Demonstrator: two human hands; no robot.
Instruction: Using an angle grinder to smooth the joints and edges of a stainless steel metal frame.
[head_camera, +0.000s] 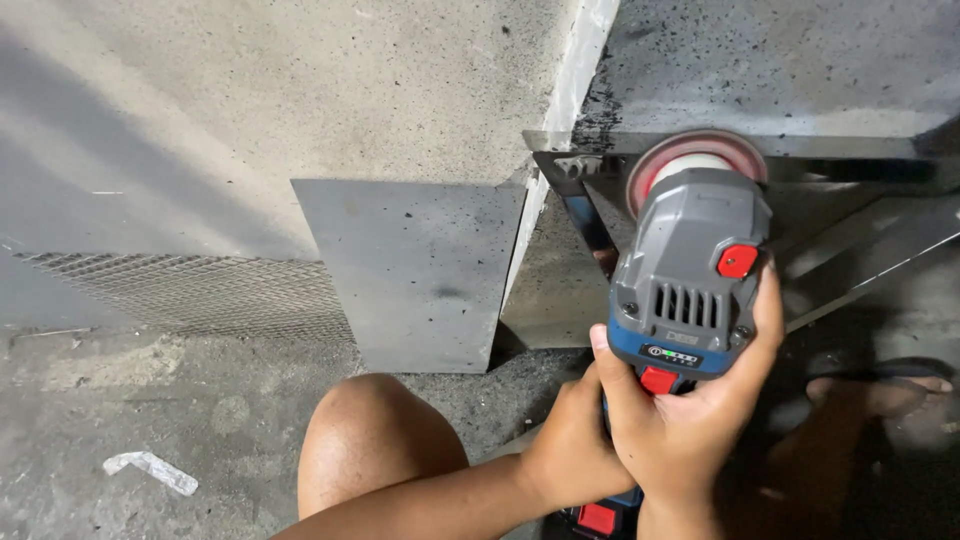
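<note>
Head view: working from the angle grinder (690, 270) as my landmark, the biggest thing I see is the concrete wall (250, 100) up and to its left, then the grey metal sheet (415, 270) leaning just left of it, then the shiny folded metal piece (850, 200) under its red disc (695, 150). The grinder's long axis runs from my wrists away toward the wall, disc at the far end. My right hand (690, 410) is clenched around its body; my left hand (570, 440), lower on the handle, grasps it too. My knee (375, 440) sits below-left.
</note>
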